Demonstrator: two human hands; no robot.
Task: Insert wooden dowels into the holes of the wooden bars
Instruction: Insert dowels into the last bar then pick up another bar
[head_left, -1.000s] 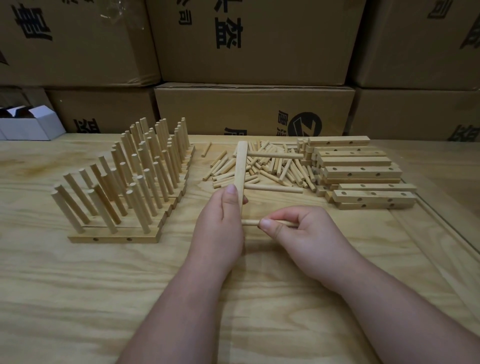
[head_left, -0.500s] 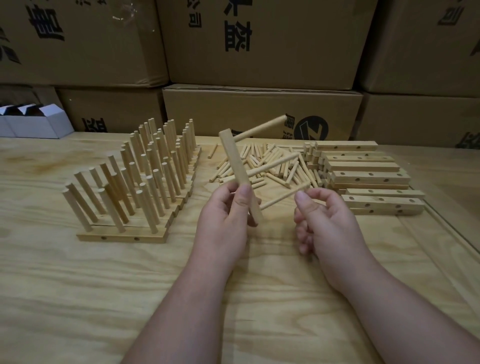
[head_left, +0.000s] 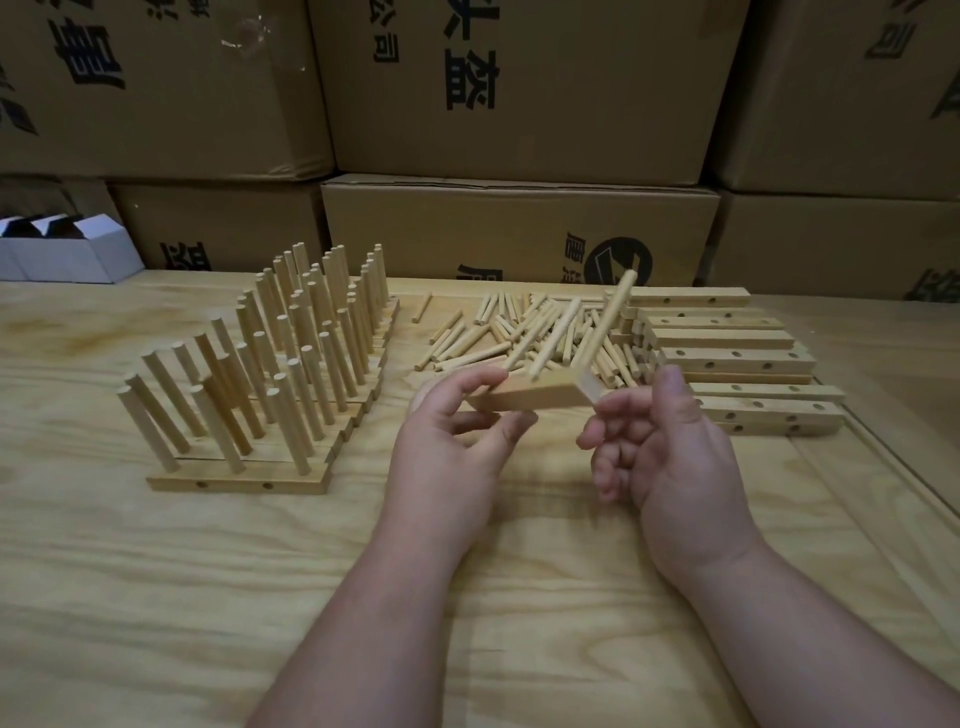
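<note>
Head view: stacked cardboard boxes (head_left: 519, 228) fill the back, printed with large black Chinese characters; most are cropped or upside down, and "公司" can be made out near the top. The middle box carries a round black logo. Small white cartons (head_left: 62, 249) sit at the far left.

The left hand (head_left: 447, 447) holds a wooden bar (head_left: 530, 397) just above the table (head_left: 156, 597), pinching its left end between the thumb below and the curled fingers above. The right hand (head_left: 670, 447) is at the bar's right end, thumb raised and forefinger touching the end face; its other fingers are loosely curled. Two dowels (head_left: 605, 322) stand tilted out of the bar's top.

Beyond the hands lies a loose pile of dowels (head_left: 498, 332). To its right is a stack of empty bars (head_left: 727, 358) with visible holes. At the left stand finished bars (head_left: 270, 364), rows of dowels upright in them.
</note>
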